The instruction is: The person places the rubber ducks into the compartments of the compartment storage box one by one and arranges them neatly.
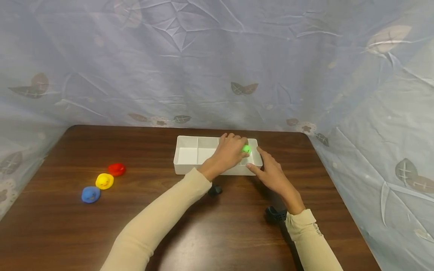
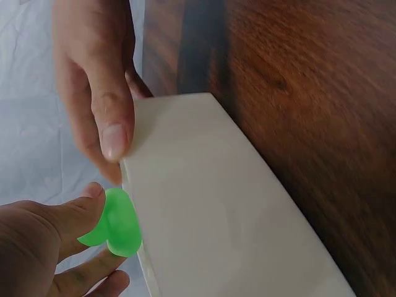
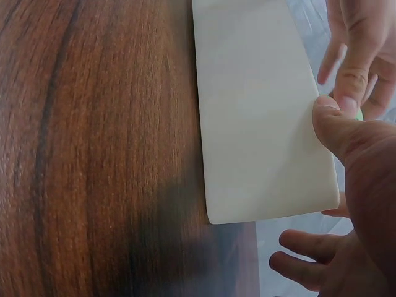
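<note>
My left hand (image 1: 229, 152) reaches over the right part of a white divided box (image 1: 183, 169). Between its thumb and fingers it pinches a small green toy duck (image 1: 246, 149), also seen as a rounded green shape (image 2: 120, 223) in the left wrist view, just above the box's rim. The fingers partly hide the duck. My right hand (image 1: 271, 173) holds the box's right end, its thumb (image 3: 334, 124) on the front rim and its other fingers round the end side. The left hand covers the compartments beneath it.
On the table's left part lie a red toy duck (image 1: 116, 169), a yellow toy duck (image 1: 104, 181) and a blue toy duck (image 1: 90, 194). Patterned cloth (image 1: 203, 75) hangs behind the brown wooden table (image 1: 217, 233) and along its sides.
</note>
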Available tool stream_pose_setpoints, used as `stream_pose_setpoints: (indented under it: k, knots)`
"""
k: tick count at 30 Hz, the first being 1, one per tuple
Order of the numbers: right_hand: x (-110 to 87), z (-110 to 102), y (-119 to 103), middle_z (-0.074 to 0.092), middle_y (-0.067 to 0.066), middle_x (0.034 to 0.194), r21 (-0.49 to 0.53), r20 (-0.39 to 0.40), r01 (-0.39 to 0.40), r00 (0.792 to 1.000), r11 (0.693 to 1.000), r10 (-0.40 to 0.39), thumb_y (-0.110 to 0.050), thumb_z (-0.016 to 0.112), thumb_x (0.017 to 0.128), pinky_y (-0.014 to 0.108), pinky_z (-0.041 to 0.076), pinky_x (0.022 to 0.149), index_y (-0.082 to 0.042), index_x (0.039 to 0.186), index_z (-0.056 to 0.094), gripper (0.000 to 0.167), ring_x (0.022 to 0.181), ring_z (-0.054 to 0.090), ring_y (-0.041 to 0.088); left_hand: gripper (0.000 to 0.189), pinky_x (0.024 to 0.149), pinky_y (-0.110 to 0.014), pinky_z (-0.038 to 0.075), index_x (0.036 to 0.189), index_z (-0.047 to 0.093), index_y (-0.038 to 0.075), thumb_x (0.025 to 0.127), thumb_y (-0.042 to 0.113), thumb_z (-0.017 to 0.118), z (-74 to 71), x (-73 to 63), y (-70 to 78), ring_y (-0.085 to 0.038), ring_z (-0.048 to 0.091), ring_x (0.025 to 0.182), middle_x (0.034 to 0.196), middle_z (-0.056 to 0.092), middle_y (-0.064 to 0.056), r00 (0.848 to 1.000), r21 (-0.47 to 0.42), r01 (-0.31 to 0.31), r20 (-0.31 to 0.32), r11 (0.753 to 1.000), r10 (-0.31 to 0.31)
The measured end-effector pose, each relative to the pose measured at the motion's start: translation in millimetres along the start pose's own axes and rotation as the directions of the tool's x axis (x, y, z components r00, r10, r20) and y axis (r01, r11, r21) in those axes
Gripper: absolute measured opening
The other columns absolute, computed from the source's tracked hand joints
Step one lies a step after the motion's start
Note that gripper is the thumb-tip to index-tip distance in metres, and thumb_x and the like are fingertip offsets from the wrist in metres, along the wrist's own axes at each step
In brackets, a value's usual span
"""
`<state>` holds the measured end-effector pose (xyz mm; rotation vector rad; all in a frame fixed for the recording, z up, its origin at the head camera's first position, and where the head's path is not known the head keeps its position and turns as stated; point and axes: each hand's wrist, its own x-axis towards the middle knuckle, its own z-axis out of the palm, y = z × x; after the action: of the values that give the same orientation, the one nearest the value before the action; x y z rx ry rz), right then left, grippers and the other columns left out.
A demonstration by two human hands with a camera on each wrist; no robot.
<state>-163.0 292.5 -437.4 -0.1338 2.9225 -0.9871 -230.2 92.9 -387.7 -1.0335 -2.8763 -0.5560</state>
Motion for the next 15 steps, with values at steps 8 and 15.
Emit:
stream_pose_setpoints:
  k: [8,15]
  knots:
    - [-0.1,0,1,0.025,0.025,0.175,0.015,0.004,0.001,1.0,1.0,-0.001,-0.054,0.06,0.107,0.082,0.018,0.123,-0.007,0.171,0.017,0.09,0.16,0.027,0.052,0.037,0.124,-0.061,0.041,0.126,0.07,0.014,0.1,0.04,0.075,12.7,6.3,7.4,-0.029,0.067,0.121,0.111,0.077,0.0,0.999,0.053,-0.013,0.03,0.999,0.011]
    - [0.1,1,1,0.024,0.025,0.175,0.017,0.004,0.004,1.0,1.0,-0.004,-0.054,0.059,0.107,0.083,0.019,0.122,-0.007,0.171,0.016,0.091,0.16,0.026,0.053,0.032,0.127,-0.066,0.034,0.121,0.07,0.014,0.1,0.038,0.075,17.8,8.8,7.2,-0.029,0.064,0.128,0.111,0.077,0.001,0.999,0.038,-0.003,0.05,0.999,0.001]
